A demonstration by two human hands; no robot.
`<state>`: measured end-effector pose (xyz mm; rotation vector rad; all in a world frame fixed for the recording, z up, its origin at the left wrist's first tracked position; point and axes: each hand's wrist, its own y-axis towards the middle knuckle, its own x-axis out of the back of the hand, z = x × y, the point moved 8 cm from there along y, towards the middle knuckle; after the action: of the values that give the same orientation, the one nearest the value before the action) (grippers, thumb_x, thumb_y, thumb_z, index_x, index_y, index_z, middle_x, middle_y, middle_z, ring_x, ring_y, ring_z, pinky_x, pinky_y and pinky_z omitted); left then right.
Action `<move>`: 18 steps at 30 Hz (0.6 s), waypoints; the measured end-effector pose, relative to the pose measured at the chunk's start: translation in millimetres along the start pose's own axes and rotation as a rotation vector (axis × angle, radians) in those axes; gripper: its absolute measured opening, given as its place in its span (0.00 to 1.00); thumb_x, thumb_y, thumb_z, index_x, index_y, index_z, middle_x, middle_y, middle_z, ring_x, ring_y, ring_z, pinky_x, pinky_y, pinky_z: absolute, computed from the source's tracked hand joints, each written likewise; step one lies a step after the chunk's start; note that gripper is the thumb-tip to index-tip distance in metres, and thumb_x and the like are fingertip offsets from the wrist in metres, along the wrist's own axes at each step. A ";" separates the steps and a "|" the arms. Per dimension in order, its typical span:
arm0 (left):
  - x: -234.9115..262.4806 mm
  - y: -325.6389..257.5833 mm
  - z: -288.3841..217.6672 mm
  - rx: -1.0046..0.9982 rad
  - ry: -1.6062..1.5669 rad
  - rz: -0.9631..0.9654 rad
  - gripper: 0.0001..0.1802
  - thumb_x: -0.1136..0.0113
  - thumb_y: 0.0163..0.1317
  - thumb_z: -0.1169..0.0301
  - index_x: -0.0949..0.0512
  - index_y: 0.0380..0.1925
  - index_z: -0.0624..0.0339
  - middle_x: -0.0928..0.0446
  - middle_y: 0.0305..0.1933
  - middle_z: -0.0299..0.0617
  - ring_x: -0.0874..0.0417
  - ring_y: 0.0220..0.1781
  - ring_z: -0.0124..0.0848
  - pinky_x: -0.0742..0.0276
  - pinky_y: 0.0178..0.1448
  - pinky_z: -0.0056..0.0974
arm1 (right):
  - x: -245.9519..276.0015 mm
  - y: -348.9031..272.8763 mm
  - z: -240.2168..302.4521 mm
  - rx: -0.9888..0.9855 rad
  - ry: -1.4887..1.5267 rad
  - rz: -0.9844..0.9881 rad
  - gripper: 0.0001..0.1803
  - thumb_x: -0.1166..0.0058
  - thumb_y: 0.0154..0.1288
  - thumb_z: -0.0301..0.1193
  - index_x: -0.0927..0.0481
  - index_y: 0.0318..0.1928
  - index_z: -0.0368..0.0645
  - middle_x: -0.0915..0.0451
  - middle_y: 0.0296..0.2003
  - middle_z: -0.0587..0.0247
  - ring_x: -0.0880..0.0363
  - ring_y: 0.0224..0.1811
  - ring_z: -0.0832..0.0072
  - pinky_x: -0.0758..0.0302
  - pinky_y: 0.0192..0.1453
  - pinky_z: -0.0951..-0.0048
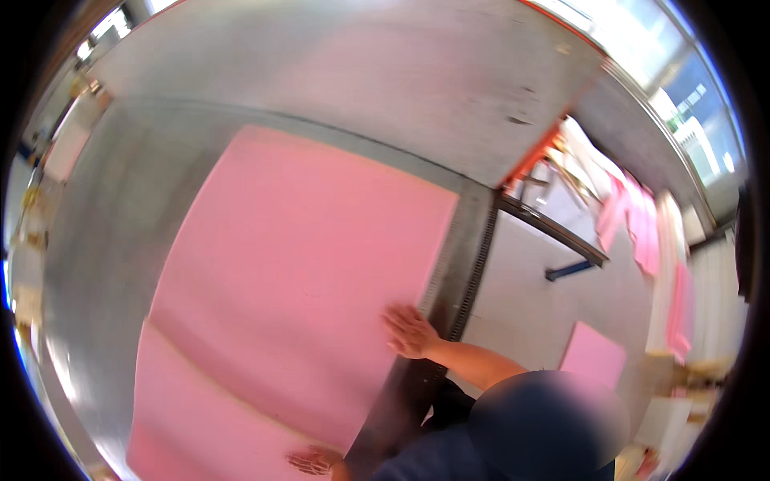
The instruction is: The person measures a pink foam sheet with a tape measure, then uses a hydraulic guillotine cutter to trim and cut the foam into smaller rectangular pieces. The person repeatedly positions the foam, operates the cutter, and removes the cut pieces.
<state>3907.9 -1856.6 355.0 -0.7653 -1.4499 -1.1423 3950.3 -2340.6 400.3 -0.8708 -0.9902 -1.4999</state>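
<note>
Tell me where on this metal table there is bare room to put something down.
The metal table is bare in a strip left of the pink sheet, and in a wide band beyond it, up to the far edge. The near right edge is crowded: both hands, left and right, press the sheet there.

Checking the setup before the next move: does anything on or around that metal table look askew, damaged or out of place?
The pink foam sheet lies skewed to the metal table. A crease or seam crosses its lower part. One hand presses its edge, another its lower corner. A small pink offcut lies on the floor; more pink pieces hang beyond.
</note>
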 end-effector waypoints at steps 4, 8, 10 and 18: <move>5.7 -3.6 20.6 -0.073 0.037 -0.046 0.37 0.66 0.74 0.48 0.45 0.73 0.63 0.44 0.77 0.52 0.46 0.78 0.52 0.52 0.77 0.57 | -3.1 -4.0 -7.4 -0.049 -0.069 0.087 0.36 0.49 0.63 0.47 0.34 0.69 0.43 0.38 0.71 0.53 0.43 0.74 0.51 0.50 0.75 0.41; 27.4 -8.8 29.8 -0.047 -0.150 0.065 0.35 0.61 0.72 0.52 0.43 0.72 0.63 0.43 0.76 0.55 0.46 0.78 0.52 0.56 0.79 0.56 | -3.8 11.2 8.5 0.011 -0.114 0.080 0.36 0.50 0.63 0.47 0.33 0.67 0.41 0.37 0.70 0.52 0.43 0.74 0.47 0.50 0.75 0.40; 46.5 -23.6 24.8 0.013 -0.135 0.121 0.34 0.60 0.71 0.55 0.42 0.72 0.63 0.43 0.76 0.55 0.45 0.78 0.52 0.56 0.79 0.56 | -5.6 12.6 12.7 0.046 -0.126 0.069 0.36 0.51 0.63 0.47 0.32 0.67 0.39 0.36 0.69 0.50 0.43 0.73 0.47 0.51 0.75 0.39; 46.8 -31.7 17.1 0.094 -0.150 -0.018 0.34 0.53 0.64 0.61 0.38 0.69 0.62 0.39 0.74 0.54 0.42 0.77 0.55 0.54 0.77 0.60 | -14.1 4.3 14.0 0.080 -0.175 0.053 0.38 0.52 0.63 0.45 0.37 0.69 0.37 0.43 0.72 0.47 0.51 0.76 0.44 0.58 0.77 0.38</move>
<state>3863.2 -1857.0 393.7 -0.7868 -1.6263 -1.0407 3956.7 -2322.6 393.3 -0.9762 -1.1385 -1.3474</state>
